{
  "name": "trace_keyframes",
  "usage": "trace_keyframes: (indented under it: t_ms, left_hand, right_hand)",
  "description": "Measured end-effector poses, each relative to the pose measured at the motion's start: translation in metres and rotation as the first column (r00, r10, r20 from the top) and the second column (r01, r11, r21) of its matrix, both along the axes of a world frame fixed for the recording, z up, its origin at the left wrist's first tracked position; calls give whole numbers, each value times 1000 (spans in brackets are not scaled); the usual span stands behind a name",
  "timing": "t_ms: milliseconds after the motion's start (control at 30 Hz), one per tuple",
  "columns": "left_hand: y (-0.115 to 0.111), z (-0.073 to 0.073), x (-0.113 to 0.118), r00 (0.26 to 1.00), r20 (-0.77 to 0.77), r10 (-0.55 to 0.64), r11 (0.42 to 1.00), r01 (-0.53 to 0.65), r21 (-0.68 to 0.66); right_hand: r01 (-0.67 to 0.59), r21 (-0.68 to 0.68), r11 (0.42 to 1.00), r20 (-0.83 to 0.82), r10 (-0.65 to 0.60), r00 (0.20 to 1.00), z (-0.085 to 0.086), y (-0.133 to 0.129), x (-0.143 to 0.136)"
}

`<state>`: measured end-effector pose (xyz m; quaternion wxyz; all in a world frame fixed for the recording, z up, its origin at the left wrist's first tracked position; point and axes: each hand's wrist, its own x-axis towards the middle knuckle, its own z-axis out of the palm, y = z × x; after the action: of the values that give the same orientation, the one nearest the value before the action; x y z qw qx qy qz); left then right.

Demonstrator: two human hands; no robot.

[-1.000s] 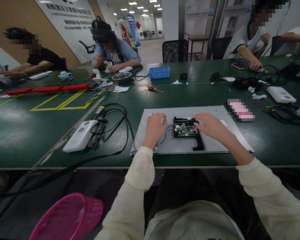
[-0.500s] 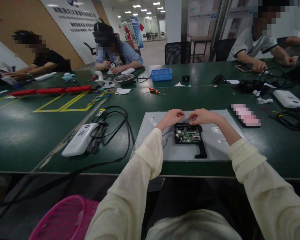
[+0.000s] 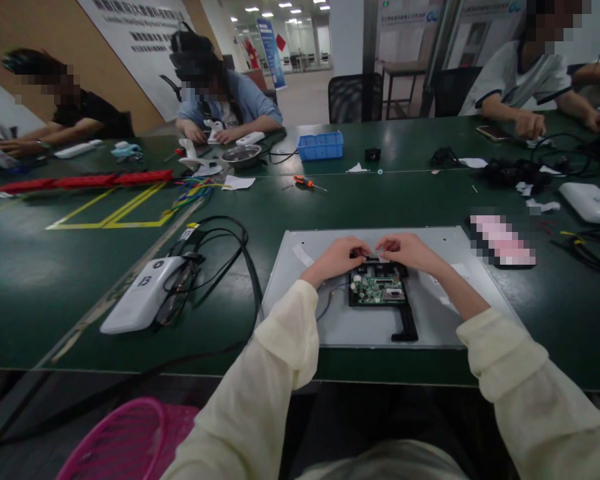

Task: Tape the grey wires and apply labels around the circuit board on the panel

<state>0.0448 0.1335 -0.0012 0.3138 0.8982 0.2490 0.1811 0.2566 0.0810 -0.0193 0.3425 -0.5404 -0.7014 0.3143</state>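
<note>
A green circuit board [image 3: 380, 290] sits in a black frame [image 3: 407, 320] on a large grey panel [image 3: 300, 320] in front of me. At the frame's top edge my left hand [image 3: 347, 257] is closed, fingers bent inward. Close beside it on the right, my right hand [image 3: 400, 252] is closed in a pinch. A small pale piece, perhaps tape or film, shows between the fingertips; its shape is too small to make out. A thin cable runs out from the board's left side.
A white power bank [image 3: 143, 293] with black cables lies left. Beyond the panel are an orange screwdriver [image 3: 304, 181], a blue basket [image 3: 321, 147] and a metal bowl [image 3: 241, 155]. A pink-screened phone [image 3: 503, 240] lies right. Other people sit across the table. A pink basket [image 3: 115, 447] stands below.
The view has shifted, so the panel and board appear lower. My hands have come closer together at the top of the black frame.
</note>
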Motion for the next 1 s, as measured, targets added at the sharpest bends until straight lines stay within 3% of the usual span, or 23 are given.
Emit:
trace_keyframes:
  t_ms: [200, 300, 500, 1000]
  left_hand:
    - [-3, 2, -2, 997, 3, 74, 996, -74, 47]
    - [-2, 5, -4, 995, -6, 99, 994, -99, 37]
    - [-3, 9, -8, 995, -12, 98, 995, -99, -15]
    - [0, 15, -10, 994, -23, 111, 993, -112, -33]
  right_hand:
    - [209, 106, 972, -68, -203, 977, -2, 4, -3]
    - [259, 164, 952, -28, -258, 966, -2, 6, 0]
    - [267, 194, 944, 121, -293, 948, -5, 8, 7]
    - [269, 160, 950, 76, -283, 956, -1, 5, -5]
